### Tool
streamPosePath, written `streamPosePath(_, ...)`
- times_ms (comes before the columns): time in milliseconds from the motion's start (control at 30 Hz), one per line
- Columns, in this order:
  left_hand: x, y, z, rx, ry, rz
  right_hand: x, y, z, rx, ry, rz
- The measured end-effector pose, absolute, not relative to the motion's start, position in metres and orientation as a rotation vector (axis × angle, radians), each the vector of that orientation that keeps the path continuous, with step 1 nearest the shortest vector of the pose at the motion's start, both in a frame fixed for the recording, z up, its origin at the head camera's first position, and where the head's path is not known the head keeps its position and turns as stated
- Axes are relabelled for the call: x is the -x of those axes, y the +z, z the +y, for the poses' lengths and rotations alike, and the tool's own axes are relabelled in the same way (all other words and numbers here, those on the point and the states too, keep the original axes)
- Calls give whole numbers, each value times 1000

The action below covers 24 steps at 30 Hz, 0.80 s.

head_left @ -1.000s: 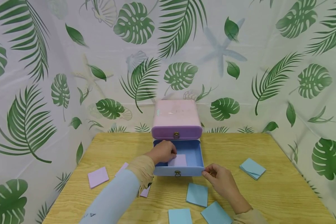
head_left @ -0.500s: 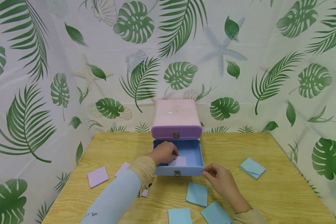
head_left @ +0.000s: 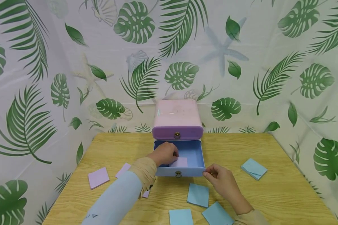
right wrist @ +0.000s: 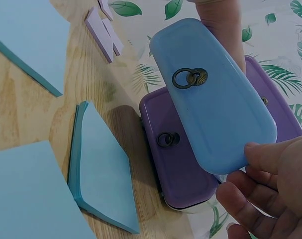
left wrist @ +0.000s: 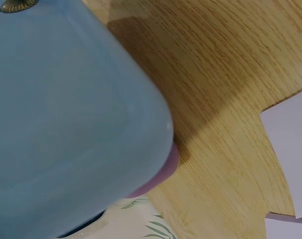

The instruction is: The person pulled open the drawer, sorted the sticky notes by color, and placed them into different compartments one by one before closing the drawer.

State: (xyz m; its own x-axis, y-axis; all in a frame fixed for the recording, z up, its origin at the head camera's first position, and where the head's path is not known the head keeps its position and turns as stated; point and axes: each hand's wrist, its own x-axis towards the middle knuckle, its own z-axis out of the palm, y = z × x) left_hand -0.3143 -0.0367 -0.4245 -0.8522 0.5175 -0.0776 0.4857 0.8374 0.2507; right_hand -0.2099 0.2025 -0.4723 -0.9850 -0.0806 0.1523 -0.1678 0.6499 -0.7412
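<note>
In the head view a small chest has its light blue drawer [head_left: 166, 172] pulled out below a purple upper drawer [head_left: 166, 133]. My left hand [head_left: 165, 153] reaches over the front into the blue drawer, fingers curled at the left edge of a light purple pad of sticky notes [head_left: 181, 162]. The pad lies low behind the drawer front. My right hand [head_left: 221, 181] pinches the front right corner of the drawer between thumb and fingers. The right wrist view shows that thumb on the blue front [right wrist: 220, 104], beside its ring pull [right wrist: 183, 78]. The left fingertips are partly hidden.
Purple pads [head_left: 98, 178] lie left of the chest, one partly under the left sleeve [head_left: 115, 193]. Several blue-green pads lie in front and to the right, among them one near the drawer [head_left: 198, 195] and a farther pad [head_left: 254, 169]. A leaf-print cloth [head_left: 183, 50] hangs behind.
The left hand has lowered slightly with the purple pad, which sits a little deeper in the drawer. The right hand stays at the drawer corner.
</note>
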Motion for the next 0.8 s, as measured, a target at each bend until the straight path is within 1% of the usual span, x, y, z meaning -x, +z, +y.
streamPosePath(300, 311, -427, -43, -811, 406, 2917, 208, -471, 202, -207, 1254, -2751)
streamPosePath(533, 301, -425, -61, -881, 603, 3018, 207, -471, 202, -207, 1263, -2748)
streamPosePath(800, 284, -417, -89, -738, 926, 3065, 206, -471, 201, -213, 1271, -2741)
